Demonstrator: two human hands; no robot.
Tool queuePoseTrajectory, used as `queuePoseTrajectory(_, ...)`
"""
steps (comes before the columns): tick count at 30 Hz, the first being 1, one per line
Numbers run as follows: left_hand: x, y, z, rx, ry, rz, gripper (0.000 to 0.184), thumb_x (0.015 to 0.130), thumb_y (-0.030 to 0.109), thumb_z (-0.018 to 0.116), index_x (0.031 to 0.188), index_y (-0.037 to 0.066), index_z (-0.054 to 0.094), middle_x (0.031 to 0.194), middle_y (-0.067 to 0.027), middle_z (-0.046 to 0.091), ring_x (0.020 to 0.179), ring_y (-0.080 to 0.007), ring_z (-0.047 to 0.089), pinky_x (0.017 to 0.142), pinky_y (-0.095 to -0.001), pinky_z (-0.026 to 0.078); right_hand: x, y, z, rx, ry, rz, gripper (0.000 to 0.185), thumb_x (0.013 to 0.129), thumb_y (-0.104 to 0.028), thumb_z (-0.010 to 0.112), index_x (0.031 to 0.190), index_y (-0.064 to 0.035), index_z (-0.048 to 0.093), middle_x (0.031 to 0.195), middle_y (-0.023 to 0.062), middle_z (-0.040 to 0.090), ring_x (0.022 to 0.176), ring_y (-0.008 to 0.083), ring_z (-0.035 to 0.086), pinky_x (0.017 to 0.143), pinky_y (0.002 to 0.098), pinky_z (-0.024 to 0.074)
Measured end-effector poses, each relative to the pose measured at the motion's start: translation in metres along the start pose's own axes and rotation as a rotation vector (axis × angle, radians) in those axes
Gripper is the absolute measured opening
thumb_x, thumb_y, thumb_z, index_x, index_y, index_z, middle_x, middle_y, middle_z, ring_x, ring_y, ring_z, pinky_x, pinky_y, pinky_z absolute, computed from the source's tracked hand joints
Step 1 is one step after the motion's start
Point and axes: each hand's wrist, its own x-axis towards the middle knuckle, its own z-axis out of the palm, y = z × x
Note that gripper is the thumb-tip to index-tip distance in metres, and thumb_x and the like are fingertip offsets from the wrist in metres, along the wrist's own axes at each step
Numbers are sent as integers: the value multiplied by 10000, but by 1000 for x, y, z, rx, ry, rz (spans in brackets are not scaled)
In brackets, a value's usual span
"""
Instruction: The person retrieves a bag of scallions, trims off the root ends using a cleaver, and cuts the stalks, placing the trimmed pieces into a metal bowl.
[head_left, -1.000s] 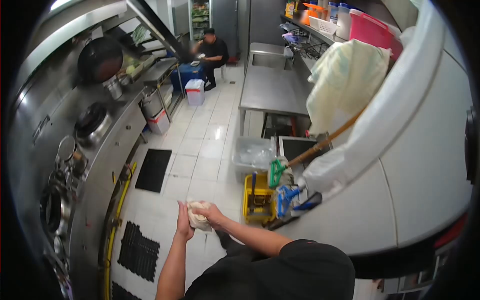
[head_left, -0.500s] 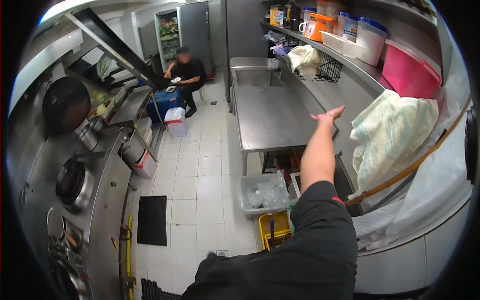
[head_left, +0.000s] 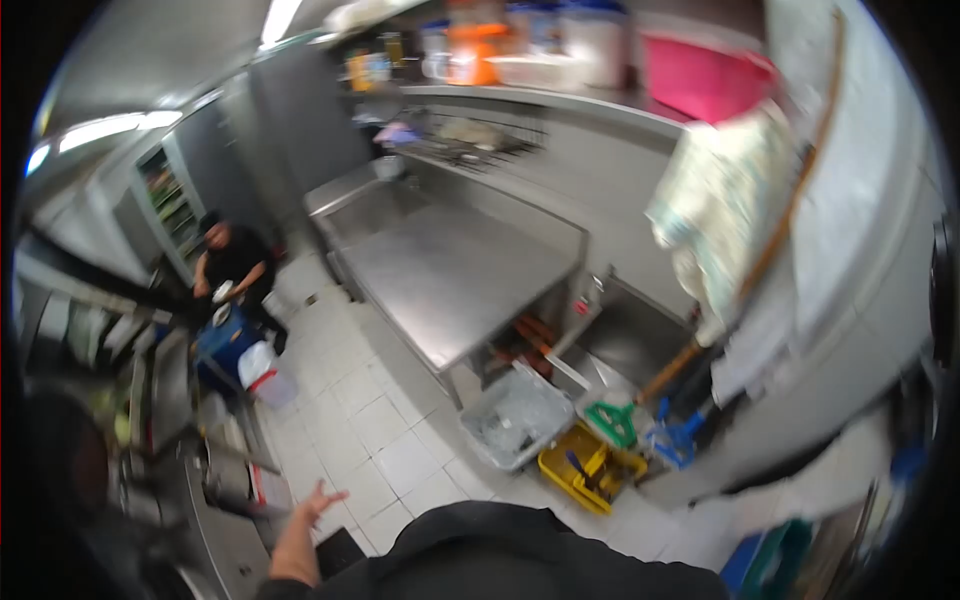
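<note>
My left hand [head_left: 318,502] is at the lower left, above the tiled floor, with its fingers spread and nothing visible in them. It is nearest a dark floor mat [head_left: 340,550] and the white-and-red container [head_left: 270,490] beside the stove counter. My right hand is outside the picture. To the right of my left hand are a grey plastic bin [head_left: 515,425] holding clear plastic and a yellow mop bucket [head_left: 590,470], both apart from it.
A steel table [head_left: 460,270] stands ahead, with a sink [head_left: 630,330] beside it. The shelf [head_left: 560,95] above holds tubs and a pink bin [head_left: 705,75]. A cloth [head_left: 725,200] hangs by a broom [head_left: 615,420]. A seated person [head_left: 238,255] works over a blue container [head_left: 225,345].
The view has turned right and tilted. The arm that reached over the steel table's right side is out of view there. My left hand now shows at the lower left.
</note>
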Motion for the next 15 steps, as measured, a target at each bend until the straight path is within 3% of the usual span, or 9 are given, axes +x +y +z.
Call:
queuePoseTrajectory(2, 65, 63, -108, 659, 45, 0, 1131, 822, 671, 748, 1668, 244, 130, 1692, -195, 209, 1511, -378, 314, 1158, -576, 379, 17, 56, 61, 245, 121, -19, 419, 964, -475, 637, 1071, -99, 788, 925, 146, 764, 866, 232, 736, 762, 418, 577)
queuePoseTrajectory(3, 111, 87, -162, 1063, -32, 43, 1129, 858, 652, 730, 1672, 200, 92, 1661, -210, 292, 1460, -363, 419, 1121, -514, 445, 41, 73, 78, 791, 133, 142, 375, 950, -445, 639, 1069, -97, 713, 911, 140, 715, 889, 271, 713, 720, 499, 570)
queuePoseTrajectory(5, 108, 194, -187, 1190, 139, 100, 1041, 892, 625, 691, 1658, 183, 141, 1654, -195, 311, 1454, -344, 425, 1127, -505, 438, 9, -1, 104, 1282, 798, 331, 435, 959, -468, 663, 1036, -44, 725, 901, 114, 728, 857, 275, 703, 756, 472, 574)
queuePoseTrajectory(7, 113, 271, -158, 1106, 221, 287, 956, 927, 598, 652, 1644, 167, 189, 1647, -180, 330, 1449, -326, 430, 1133, -496, 431, -78, -93, 115, 1754, 909, 185, 486, 967, -551, 595, 1199, -126, 634, 1041, 146, 711, 935, 306, 709, 663, 720, 462)
queuePoseTrajectory(8, 129, 305, -128, 1090, 196, 411, 914, 944, 584, 632, 1637, 159, 214, 1644, -172, 340, 1446, -317, 433, 1136, -491, 428, -63, -108, 138, 1762, 956, 48, 524, 963, -549, 599, 1262, -120, 607, 1052, 138, 716, 935, 293, 709, 699, 689, 487)
queuePoseTrajectory(10, 131, 388, 10, 1139, -18, 682, 834, 979, 557, 593, 1623, 142, 263, 1637, -156, 359, 1441, -298, 439, 1142, -481, 421, 7, -114, 234, 1758, 1230, -270, 607, 938, -543, 630, 1338, -87, 606, 1066, 117, 726, 954, 294, 714, 773, 561, 555)
queuePoseTrajectory(11, 128, 423, 109, 1205, -166, 787, 795, 996, 543, 573, 1616, 134, 287, 1634, -149, 368, 1438, -289, 442, 1145, -477, 417, 2, -133, 262, 1603, 1058, -48, 657, 928, -550, 638, 1346, -43, 623, 1112, 128, 742, 914, 320, 718, 774, 482, 585)
queuePoseTrajectory(13, 109, 426, 327, 1498, -471, 964, 723, 1031, 516, 534, 1601, 118, 336, 1627, -133, 387, 1433, -271, 447, 1151, -467, 411, -16, -166, 328, 1404, 667, 268, 666, 933, -545, 625, 1384, -55, 622, 1322, 152, 685, 1107, 350, 687, 939, 585, 541)
queuePoseTrajectory(15, 90, 381, 536, 1953, -794, 1244, 659, 1066, 488, 495, 1587, 101, 385, 1620, -118, 406, 1427, -252, 453, 1156, -458, 404, -65, -213, 393, 1503, 464, 676, 728, 936, -550, 596, 1508, -108, 515, 1559, 111, 519, 1411, 366, 507, 1159, 681, 308)
